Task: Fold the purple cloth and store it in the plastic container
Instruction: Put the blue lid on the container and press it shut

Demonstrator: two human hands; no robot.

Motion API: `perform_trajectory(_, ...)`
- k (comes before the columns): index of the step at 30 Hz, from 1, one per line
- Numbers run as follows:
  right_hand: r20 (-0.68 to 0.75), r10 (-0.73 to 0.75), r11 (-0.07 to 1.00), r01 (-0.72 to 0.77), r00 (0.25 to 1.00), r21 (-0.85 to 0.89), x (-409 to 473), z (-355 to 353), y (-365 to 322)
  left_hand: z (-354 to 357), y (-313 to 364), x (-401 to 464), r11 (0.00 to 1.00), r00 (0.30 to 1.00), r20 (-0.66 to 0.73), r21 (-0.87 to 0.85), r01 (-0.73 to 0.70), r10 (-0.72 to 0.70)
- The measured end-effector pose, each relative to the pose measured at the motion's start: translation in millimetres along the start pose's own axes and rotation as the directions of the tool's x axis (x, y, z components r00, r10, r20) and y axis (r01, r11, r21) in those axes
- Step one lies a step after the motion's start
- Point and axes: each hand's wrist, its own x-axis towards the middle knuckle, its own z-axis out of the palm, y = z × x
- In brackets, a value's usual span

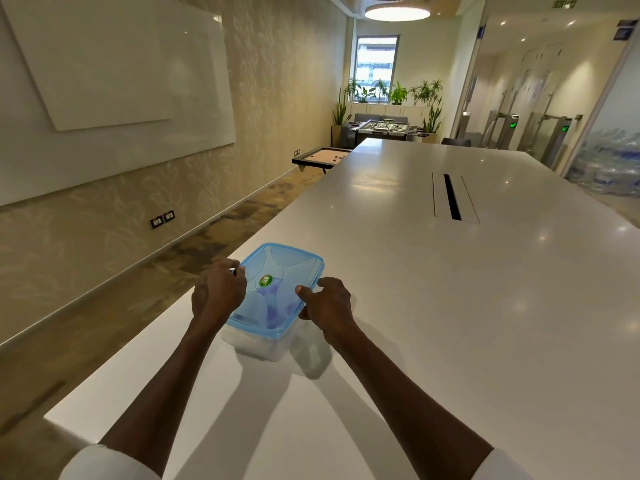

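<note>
Though lidded, purple cloth [273,308] inside

table: long glossy white table [450,271] with a dark cable slot [452,197] | left wall: patterned beige, white glass board [114,81], two sockets [162,218] | floor: mottled brown carpet [221,233] | far end: window [376,60], potted plants [398,93], foosball table [382,128] | light: round ceiling lamp [397,11] lit

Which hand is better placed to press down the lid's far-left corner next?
The left hand: it already sits at the far-left edge of the blue lid, while the right hand rests at the near-right edge.
</note>
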Motion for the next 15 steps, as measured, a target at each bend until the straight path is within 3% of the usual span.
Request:
perform_trajectory(8, 0.007, 0.128, 0.989, -0.128, 0.992, 0.077, 18, 8, 15, 4, -6, 10, 0.999, 0.999, 0.032, 0.044, -0.024, 0.023)
perform_trajectory(11, 0.008, 0.118, 0.99, -0.119, 0.993, 0.073, 19, 10, 19, 2, -6, 15, 0.997, 0.992, 0.1, 0.013, 0.074, -0.075)
perform_trajectory(15, 0.02, 0.113, 0.992, -0.114, 0.993, 0.059, 21, 10, 22, -2, -4, 24, 0.974, 0.93, 0.305, -0.032, 0.224, -0.204)
